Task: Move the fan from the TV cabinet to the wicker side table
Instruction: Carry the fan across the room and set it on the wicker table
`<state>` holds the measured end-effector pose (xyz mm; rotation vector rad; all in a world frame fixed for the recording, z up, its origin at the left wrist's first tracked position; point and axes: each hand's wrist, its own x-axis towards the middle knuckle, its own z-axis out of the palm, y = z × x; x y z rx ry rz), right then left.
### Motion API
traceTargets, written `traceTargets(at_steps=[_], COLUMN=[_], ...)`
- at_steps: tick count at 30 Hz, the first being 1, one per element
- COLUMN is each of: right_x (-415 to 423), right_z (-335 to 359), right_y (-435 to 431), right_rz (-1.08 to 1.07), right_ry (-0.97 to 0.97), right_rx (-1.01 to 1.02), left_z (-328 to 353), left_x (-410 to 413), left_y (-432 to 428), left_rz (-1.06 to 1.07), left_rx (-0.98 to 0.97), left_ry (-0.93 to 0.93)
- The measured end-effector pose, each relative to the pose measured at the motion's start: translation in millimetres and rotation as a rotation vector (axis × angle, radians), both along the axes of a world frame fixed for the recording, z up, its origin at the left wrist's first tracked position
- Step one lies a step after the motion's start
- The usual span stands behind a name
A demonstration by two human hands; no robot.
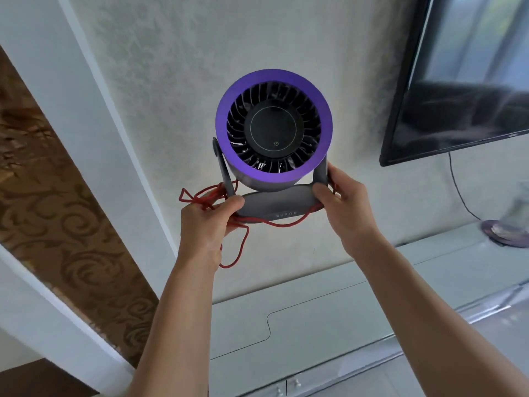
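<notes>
Purple ring and black vanes faced me: the fan (273, 124) was up in the air in front of the wall, clear of the cabinet (315, 310) below it, and held between both hands. It stood upright, its round head above the grey base (277, 203), and that base was the long axis, running left to right from one hand to the other.

My left grip (206, 224) was closed on the left end of the base, thumb on top, with a bunch of the red cord (200, 197) gathered against it. One loop of that cord hung loose under my left wrist. My right grip (347, 207) was closed on the right end, where the yoke arm rises, thumb in front and fingers behind. So the weight sat above and between the two grips, about evenly shared, neither hand nearer than the other.

A TV (458, 81) hung on the wall to the right. The wicker table was not in view, so I could not tell which way the carry had to go. I judged that the hanging loop could snag as I turned.
</notes>
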<state>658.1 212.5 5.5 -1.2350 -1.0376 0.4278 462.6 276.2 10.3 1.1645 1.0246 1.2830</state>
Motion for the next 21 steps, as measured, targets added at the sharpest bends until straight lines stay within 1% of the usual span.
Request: traceTargets(at_steps=[3,8,14,19,21], right_x=[-5,-17,-28,-27,-22], right_z=[4,9,7,8,9], right_y=[-16,-47,-97,-149,-180], right_rz=[-0.077,-0.193,-0.349,-0.452,-0.545], right_ry=[-0.007,-0.028,-0.008,-0.006,0.006], right_rx=[0.011,0.031,0.03,0.026,0.05], left_z=[4,8,10,7,9], left_x=[0,-1,8,31,47], left_y=[-3,-11,-29,-58,-81], left_rz=[-0.076,-0.187,-0.349,-0.457,-0.564], left_rx=[0.006,0.017,0.025,0.015,0.014], left_ry=[-0.016,0.002,0.037,0.066,0.063])
